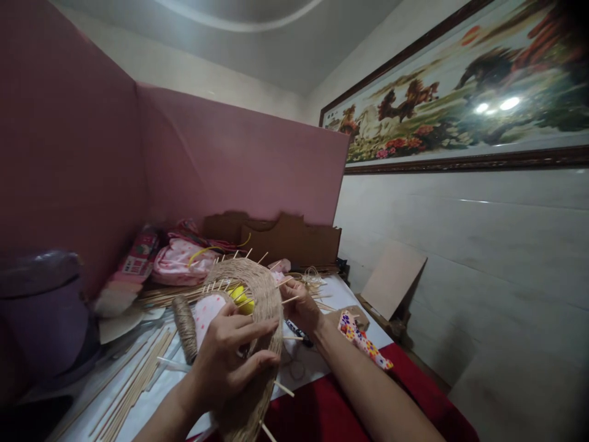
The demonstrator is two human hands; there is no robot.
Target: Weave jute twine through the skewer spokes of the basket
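Observation:
A curved band woven of brown twine [267, 291], with thin wooden sticks poking out along both edges, stands in front of me. My left hand [234, 347] grips its near side, thumb and one finger lying across the weave and the other fingers bent at the inner opening. At the band's right outer edge, my right hand [297, 301] has its fingers pinched together beside a protruding stick; what lies between the fingertips is hidden. Yellow material [242, 299] shows through the opening. A spool of twine [184, 328] lies left of the band, against white dotted cloth [209, 313].
Loose wooden sticks [133, 383] lie at the left front. A lidded bin [43, 319] stands at far left. Pink dotted cloth [184, 261] and cut cardboard [289, 239] are at the back. Flower-patterned fabric [363, 341] lies right, near red cloth [317, 411].

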